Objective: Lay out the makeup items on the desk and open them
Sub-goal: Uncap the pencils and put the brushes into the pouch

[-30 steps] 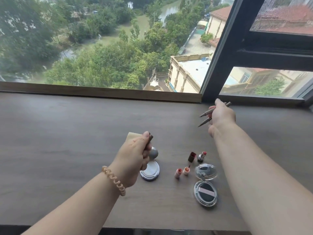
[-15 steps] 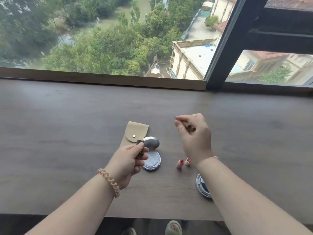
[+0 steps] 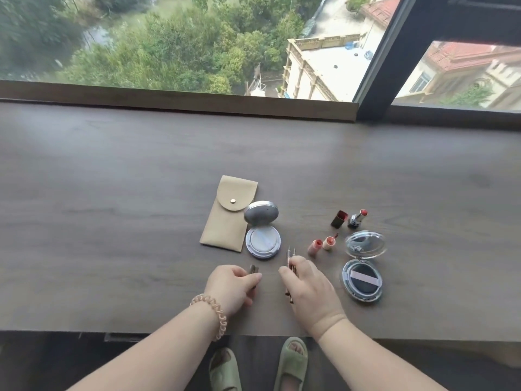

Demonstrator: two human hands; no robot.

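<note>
A: Counts, quick?
B: Two compacts, both open: silver compact (image 3: 262, 241) mid-frame with its lid tilted up, clear-lidded compact (image 3: 362, 280) right of centre with a black puff inside. One lipstick (image 3: 356, 218) standing upright and uncapped, its lipstick cap (image 3: 339, 219) just beside it on the left. Two pink tubes (image 3: 314, 246) side by side between the compacts. One beige pouch (image 3: 228, 214), flap snapped down, right against the silver compact's left side.
A: Hands?
B: Left hand (image 3: 229, 286) at lower centre, thumb and fingers curled round a small dark cap (image 3: 253, 270). Right hand (image 3: 308, 283) just beside it, pinching two slim pencils (image 3: 290, 253), tips pointing at the silver compact. Both are low over the tabletop (image 3: 112, 221).
A: Brands, text?
B: Too small to read.
A: Anything else?
B: Coiled hair tie (image 3: 214, 314) on the left wrist. Two green slippers (image 3: 225, 371) under the tabletop's near edge. A window (image 3: 169, 52) runs across the top of the frame, showing trees and roofs. The right hand hides most of the pencil barrels.
</note>
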